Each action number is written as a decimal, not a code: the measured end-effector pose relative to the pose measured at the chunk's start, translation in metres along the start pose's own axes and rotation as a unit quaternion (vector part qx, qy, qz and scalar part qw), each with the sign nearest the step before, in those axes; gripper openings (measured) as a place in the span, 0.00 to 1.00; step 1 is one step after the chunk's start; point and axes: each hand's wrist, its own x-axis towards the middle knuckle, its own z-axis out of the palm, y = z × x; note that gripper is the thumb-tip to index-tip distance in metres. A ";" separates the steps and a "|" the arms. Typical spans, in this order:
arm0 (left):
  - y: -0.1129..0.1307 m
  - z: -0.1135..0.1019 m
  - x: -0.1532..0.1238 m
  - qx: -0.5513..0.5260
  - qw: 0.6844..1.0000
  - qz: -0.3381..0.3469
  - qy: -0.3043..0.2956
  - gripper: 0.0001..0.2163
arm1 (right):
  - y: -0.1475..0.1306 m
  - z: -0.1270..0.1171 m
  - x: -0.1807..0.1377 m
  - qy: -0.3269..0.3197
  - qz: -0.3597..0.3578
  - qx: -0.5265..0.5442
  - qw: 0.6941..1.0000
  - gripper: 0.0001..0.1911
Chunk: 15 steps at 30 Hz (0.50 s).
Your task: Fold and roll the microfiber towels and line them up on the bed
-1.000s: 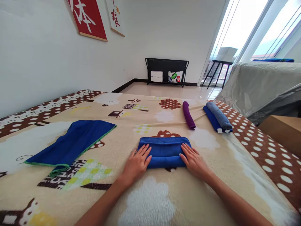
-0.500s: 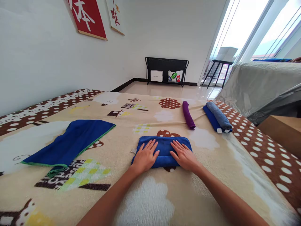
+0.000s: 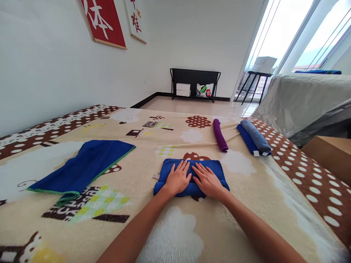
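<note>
A folded blue towel [image 3: 219,170] lies flat on the patterned blanket [image 3: 219,226] in front of me, a small white tag at its left edge. My left hand [image 3: 178,179] rests on its left-centre part, fingers stretched out and palm down. Close beside it, my right hand [image 3: 207,180] presses flat on the right-centre part, fingers also extended. The near edge of the towel forms a thicker folded band, partly covered by my hands. To the left, a blue cloth with green edging [image 3: 90,164] lies loosely spread, one corner curled.
Further right lie a rolled purple towel [image 3: 219,135], a rolled grey-blue towel [image 3: 255,135] and a blue roll [image 3: 246,140] beside it. Beyond the blanket stand a black rack [image 3: 195,82], a stool [image 3: 255,86], a plastic-covered piece of furniture [image 3: 309,95] and a cardboard box [image 3: 329,155].
Both hands have slid inward over the blue towel and now lie closer together. More of the towel's right end shows. The other towels have stayed in place.
</note>
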 end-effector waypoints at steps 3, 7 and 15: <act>-0.026 0.005 0.002 0.005 0.998 -0.067 0.017 0.27 | 0.025 0.002 -0.003 0.007 0.045 -0.001 0.999 0.33; -0.055 -0.001 -0.008 0.014 0.992 -0.118 0.045 0.27 | 0.063 -0.001 -0.016 0.027 0.101 -0.007 0.994 0.35; -0.043 -0.037 -0.073 0.022 0.988 0.093 0.121 0.19 | 0.053 -0.019 -0.077 0.121 0.028 -0.038 0.991 0.24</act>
